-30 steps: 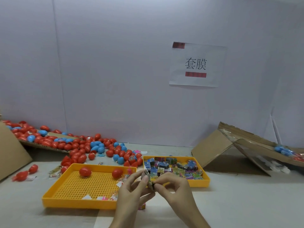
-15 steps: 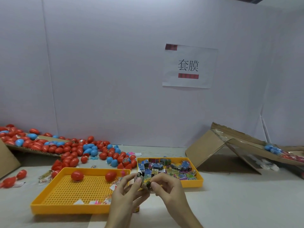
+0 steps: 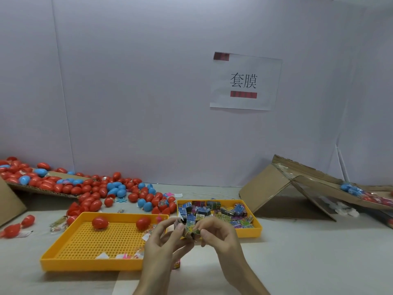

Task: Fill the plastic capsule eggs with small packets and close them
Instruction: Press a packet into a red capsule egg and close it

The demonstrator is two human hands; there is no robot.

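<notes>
Both the left hand [image 3: 162, 241] and the right hand [image 3: 221, 237], close together, pinch 1 small packet [image 3: 189, 227] near a holed yellow tray [image 3: 89, 265] holding 2 red eggs [image 3: 100, 222].

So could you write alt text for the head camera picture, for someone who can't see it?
A person's left hand and right hand pinch a small colourful packet between them. Behind them sit a yellow perforated tray holding two red eggs and a yellow tray of packets; red and blue capsule eggs lie heaped at the back left.

Packing workstation: white partition walls [image 3: 127, 92], taped label sheet [image 3: 244, 81], cardboard chutes [image 3: 297, 188]
</notes>
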